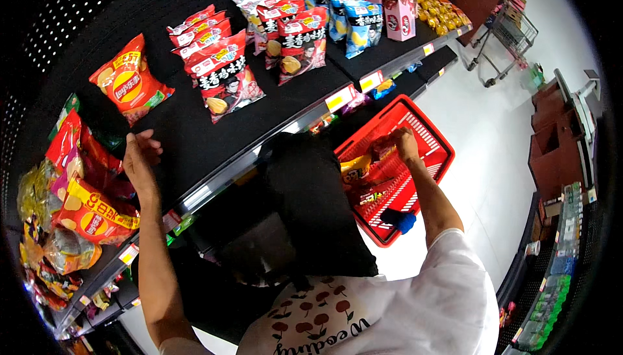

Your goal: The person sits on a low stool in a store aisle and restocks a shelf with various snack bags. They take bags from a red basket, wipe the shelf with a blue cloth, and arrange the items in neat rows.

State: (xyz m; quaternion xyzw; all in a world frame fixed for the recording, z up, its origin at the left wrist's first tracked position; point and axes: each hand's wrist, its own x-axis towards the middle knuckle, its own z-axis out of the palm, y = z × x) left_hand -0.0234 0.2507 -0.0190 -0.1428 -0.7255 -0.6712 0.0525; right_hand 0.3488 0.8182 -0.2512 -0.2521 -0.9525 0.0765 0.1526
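Observation:
My left hand (142, 156) is raised over the black shelf, fingers apart and holding nothing, just below a standing red Lay's chip bag (131, 80). To its left lie more snack bags, among them a red and yellow Lay's bag (95, 214). My right hand (404, 143) reaches into a red plastic shopping basket (440, 172), its fingers at a dark red package (383, 148); whether they grip it cannot be told. A yellow packet (356, 167), a red packet (372, 194) and a dark blue item (399, 219) are in or at the basket.
Red snack bags (226, 75), blue snack bags (362, 26), pink boxes (399, 9) and gold-wrapped sweets (440, 12) stand along the shelf. Price tags line the shelf edge (292, 126). A shopping cart (506, 33) and a dark red counter (555, 150) are across the white floor.

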